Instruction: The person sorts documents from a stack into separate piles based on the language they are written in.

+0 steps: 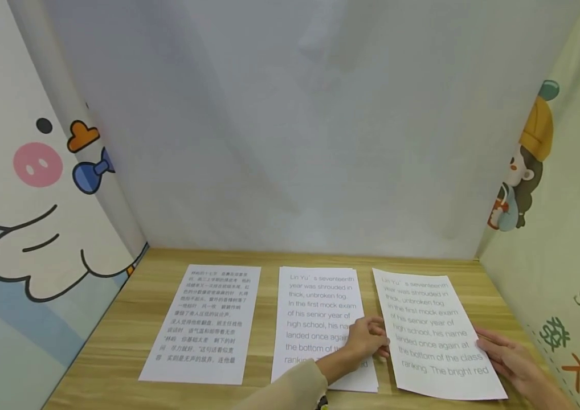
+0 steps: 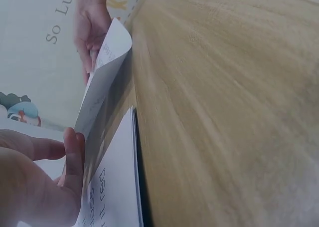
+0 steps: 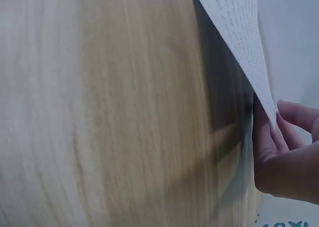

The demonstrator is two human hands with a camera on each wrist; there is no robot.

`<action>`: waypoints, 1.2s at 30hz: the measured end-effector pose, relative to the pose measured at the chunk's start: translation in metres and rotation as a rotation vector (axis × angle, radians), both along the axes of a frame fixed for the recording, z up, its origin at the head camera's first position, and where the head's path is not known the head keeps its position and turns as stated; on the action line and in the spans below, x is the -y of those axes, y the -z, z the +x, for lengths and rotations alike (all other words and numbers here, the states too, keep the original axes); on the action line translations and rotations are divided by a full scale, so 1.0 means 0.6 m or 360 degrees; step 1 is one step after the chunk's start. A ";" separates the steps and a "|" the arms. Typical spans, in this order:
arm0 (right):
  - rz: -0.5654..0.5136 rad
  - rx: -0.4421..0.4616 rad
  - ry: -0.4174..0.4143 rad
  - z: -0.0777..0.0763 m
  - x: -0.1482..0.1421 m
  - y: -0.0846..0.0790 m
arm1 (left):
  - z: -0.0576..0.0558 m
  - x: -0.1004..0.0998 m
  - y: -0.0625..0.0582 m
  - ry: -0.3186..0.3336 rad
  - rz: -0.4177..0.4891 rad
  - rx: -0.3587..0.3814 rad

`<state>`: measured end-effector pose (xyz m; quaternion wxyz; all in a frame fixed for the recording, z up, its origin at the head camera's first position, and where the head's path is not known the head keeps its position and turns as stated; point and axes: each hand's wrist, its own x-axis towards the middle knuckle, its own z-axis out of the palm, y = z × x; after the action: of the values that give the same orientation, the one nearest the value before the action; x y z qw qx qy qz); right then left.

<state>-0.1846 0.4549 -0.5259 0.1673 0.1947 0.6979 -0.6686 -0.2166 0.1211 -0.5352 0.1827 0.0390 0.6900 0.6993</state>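
A printed sheet of paper (image 1: 433, 336) with English text hangs slightly above the table at the right, tilted and a little bowed. My right hand (image 1: 513, 359) pinches its right edge, the thumb on top and fingers beneath, as the right wrist view shows. At the opposite edge, my left hand (image 1: 364, 344) holds the sheet between thumb and fingers, though part of this grip is hidden. Under the left forearm lies a small stack of sheets (image 1: 315, 302) with the same English text. In the left wrist view, the lifted sheet (image 2: 102, 90) curls at its near corner.
A sheet with Chinese text (image 1: 203, 324) lies flat at the left of the wooden table (image 1: 110, 347). A pale grey curtain-like wall (image 1: 290, 142) stands behind the table. Cartoon-printed panels flank it, the left panel (image 1: 3, 188) and the right panel (image 1: 567, 228).
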 end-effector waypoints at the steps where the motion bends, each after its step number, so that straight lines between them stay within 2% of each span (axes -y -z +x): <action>1: 0.0033 0.0000 -0.0001 0.001 0.000 -0.001 | 0.000 0.001 -0.001 0.0016 -0.0009 0.0009; 5: 0.0270 -0.0052 -0.0053 0.002 0.002 -0.006 | -0.001 0.007 -0.008 0.0107 -0.0047 0.0058; 8: 0.0453 -0.0099 -0.0035 0.001 0.007 -0.009 | -0.002 0.011 -0.014 0.0174 -0.0065 0.0087; 11: 0.0528 -0.0115 0.0015 0.001 0.011 -0.011 | -0.003 0.015 -0.016 0.0206 -0.0072 0.0087; 14: 0.0527 -0.0144 0.0015 0.005 0.012 -0.013 | -0.003 0.019 -0.016 0.0209 -0.0082 0.0082; 21: 0.0406 -0.0173 0.0030 0.008 0.003 -0.015 | -0.005 0.026 -0.016 0.0214 -0.0104 0.0097; 28: 0.0313 -0.0235 0.0003 0.010 -0.003 -0.024 | -0.008 0.038 -0.027 0.0229 -0.0168 0.0069; 31: 0.0345 -0.0234 0.0019 0.014 0.000 -0.027 | -0.010 0.045 -0.033 0.0246 -0.0146 0.0047; 36: 0.0476 -0.0189 -0.0046 0.019 0.017 -0.028 | -0.017 0.061 -0.038 0.0294 -0.0107 0.0012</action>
<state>-0.1733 0.4446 -0.5093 0.1046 0.1674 0.8010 -0.5652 -0.2266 0.0848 -0.5122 0.2503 0.0938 0.7059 0.6559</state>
